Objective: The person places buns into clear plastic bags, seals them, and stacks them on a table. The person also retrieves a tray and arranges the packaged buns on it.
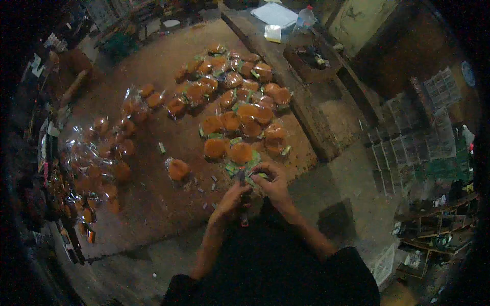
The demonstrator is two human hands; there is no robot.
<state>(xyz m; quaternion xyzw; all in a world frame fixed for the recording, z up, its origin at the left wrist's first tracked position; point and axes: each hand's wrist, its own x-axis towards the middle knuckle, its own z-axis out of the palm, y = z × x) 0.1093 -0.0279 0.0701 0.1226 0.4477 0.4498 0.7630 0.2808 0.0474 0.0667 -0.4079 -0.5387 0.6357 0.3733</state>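
Note:
My left hand [233,197] is closed around a slim dark hand tool [241,176], whose lower end shows below the wrist; its exact kind is unclear. The fingers of my right hand [273,183] pinch the edge of a green printed label [250,168]. That label sits at the mouth of a clear plastic bag with a round orange item [241,153] inside. Just beyond lie another bagged orange item [214,148] and a pile of similar bags [249,114] with green labels. Left of my hands is a lone bagged orange item [178,169].
A second heap of shiny bagged orange items [103,153] covers the left of the brown table [153,214]. Small grey pieces [213,186] and a loose green label [162,148] lie between. A wooden ledge [306,114] borders the right; a plastic bottle [305,19] stands behind. Another person's arm [74,86] shows at left.

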